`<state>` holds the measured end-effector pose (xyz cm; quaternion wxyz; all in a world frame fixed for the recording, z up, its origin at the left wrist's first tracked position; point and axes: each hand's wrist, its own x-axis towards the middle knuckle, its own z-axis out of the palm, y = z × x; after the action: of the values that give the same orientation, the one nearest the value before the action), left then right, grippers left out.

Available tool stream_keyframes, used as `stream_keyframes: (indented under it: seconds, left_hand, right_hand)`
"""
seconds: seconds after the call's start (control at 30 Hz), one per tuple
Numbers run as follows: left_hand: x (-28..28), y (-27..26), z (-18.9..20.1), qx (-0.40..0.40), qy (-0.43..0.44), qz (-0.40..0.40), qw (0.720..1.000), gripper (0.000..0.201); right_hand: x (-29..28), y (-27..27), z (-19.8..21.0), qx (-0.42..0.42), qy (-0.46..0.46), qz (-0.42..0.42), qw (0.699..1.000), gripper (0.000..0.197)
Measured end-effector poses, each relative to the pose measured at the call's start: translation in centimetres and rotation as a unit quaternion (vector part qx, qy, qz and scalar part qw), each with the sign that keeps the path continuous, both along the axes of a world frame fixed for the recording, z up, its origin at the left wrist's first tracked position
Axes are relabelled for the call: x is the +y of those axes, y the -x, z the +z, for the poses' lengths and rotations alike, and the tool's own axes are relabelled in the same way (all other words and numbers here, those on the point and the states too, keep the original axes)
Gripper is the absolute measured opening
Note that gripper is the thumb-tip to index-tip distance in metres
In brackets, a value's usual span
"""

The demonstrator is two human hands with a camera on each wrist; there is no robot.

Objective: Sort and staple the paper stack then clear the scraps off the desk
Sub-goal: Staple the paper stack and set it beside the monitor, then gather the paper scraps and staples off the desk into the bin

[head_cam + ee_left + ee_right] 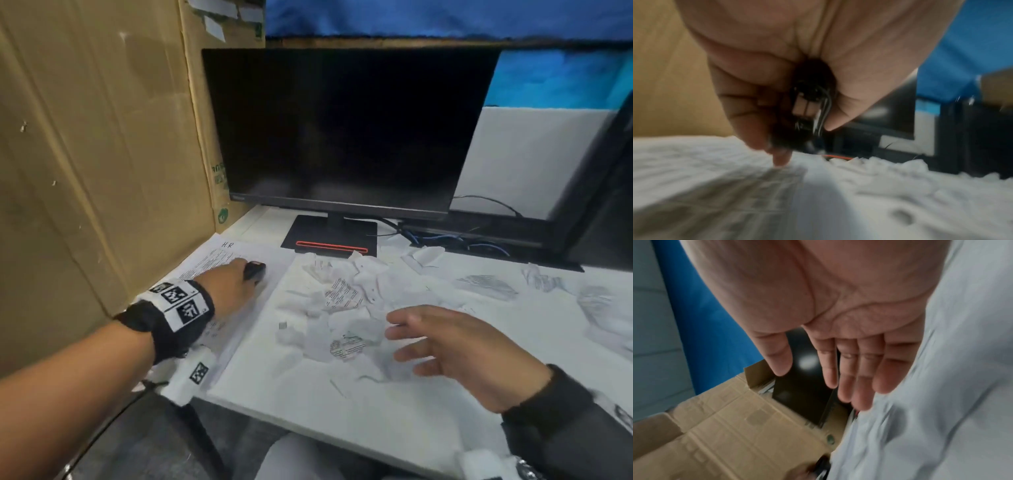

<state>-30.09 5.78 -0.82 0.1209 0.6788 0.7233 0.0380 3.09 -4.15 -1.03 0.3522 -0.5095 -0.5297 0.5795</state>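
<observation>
Fingers (748, 104) of the left hand (228, 285) clenched a small black stapler (255, 270) over the printed white paper stack (209, 263); the right hand (455, 349) hovered slack above crumpled white scraps (342, 294).

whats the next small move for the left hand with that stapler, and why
Probably set the stapler down on the printed sheets and let go. The left hand grips it over those sheets near the cardboard, while the open right hand hovers over the scraps strewn on the desk; both hands would then be free to gather them.
</observation>
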Motion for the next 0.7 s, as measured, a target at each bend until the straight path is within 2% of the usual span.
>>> stream_keyframes:
  seconds: [0.07,0.13,0.17,0.2,0.27,0.3,0.37,0.47,0.5,0.57,0.63,0.7]
  left_hand:
    - [2.0,2.2,-1.2,0.077,0.035,0.021,0.996,0.036]
    - [2.6,3.2,-2.4,0.105,0.073,0.052,0.99,0.035]
    - [2.5,3.5,-2.9,0.127,0.081,0.067,0.986,0.039]
    - [2.4,3.6,-3.3,0.157,0.076,0.077,0.982,0.048]
    - [1.9,3.0,-3.2,0.214,0.019,0.06,0.975,0.071]
    - [1.7,2.3,-2.8,0.219,-0.019,0.03,0.975,0.075]
    - [1.1,-0.1,-1.7,0.197,-0.064,-0.052,0.977,0.072]
    - [-0.1,-4.8,-0.9,0.168,-0.008,-0.181,0.969,0.057]
    - [-0.5,-6.4,-1.0,0.167,0.026,-0.224,0.96,0.057]
    - [-1.2,-9.1,-1.5,0.168,0.07,-0.295,0.938,0.072]
    - [-1.3,-11.1,-2.1,0.181,0.087,-0.326,0.924,0.08]
    - [-0.9,-12.4,-2.8,0.199,0.096,-0.334,0.916,0.075]
  right_hand:
    - [-0.8,-4.0,0.5,-0.067,0.008,-0.015,0.998,0.075]
    - [-1.1,-7.8,0.2,-0.153,0.014,-0.034,0.988,0.032]
    - [-1.2,-9.7,0.0,-0.211,0.012,-0.032,0.977,0.017]
    - [-1.2,-11.7,-0.2,-0.27,0.012,-0.021,0.963,0.012]
    - [-1.1,-15.5,-0.4,-0.369,0.018,-0.002,0.929,0.015]
    - [-0.9,-17.4,-0.4,-0.421,0.018,-0.004,0.907,0.018]
    - [-0.4,-21.1,-0.5,-0.515,0.012,-0.038,0.856,0.022]
    - [0.8,-25.4,-1.0,-0.562,0.001,-0.107,0.82,0.021]
    - [1.3,-26.4,-1.3,-0.573,0.001,-0.118,0.811,0.018]
    - [2.1,-27.7,-1.9,-0.603,0.012,-0.114,0.789,0.015]
    - [2.6,-28.1,-2.2,-0.631,0.039,-0.102,0.768,0.036]
    - [3.5,-28.2,-2.7,-0.655,0.037,-0.086,0.75,0.074]
